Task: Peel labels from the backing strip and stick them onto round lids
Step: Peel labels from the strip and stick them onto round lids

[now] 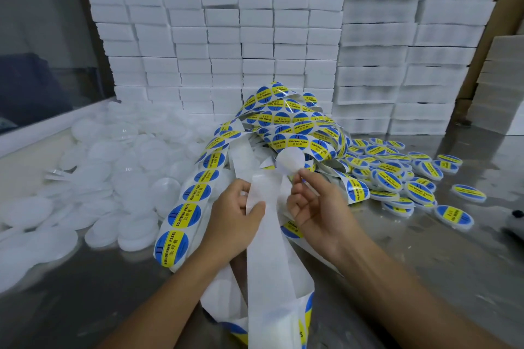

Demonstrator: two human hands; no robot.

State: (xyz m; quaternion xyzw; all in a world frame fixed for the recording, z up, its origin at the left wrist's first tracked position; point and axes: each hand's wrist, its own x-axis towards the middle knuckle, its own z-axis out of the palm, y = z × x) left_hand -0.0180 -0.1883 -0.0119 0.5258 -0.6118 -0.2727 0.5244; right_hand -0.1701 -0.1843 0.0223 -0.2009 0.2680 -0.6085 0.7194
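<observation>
Mid-table, left hand [236, 215] gripping backing strip [266, 249]

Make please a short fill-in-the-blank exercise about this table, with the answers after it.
1. The left hand holds the white ____ strip.
2. The right hand pinches a round label that shows its ____ back side.
3. The plain lids lie on the ____ side of the table.
4. The labelled lids lie on the ____ side.

Answers: backing; white; left; right
</observation>
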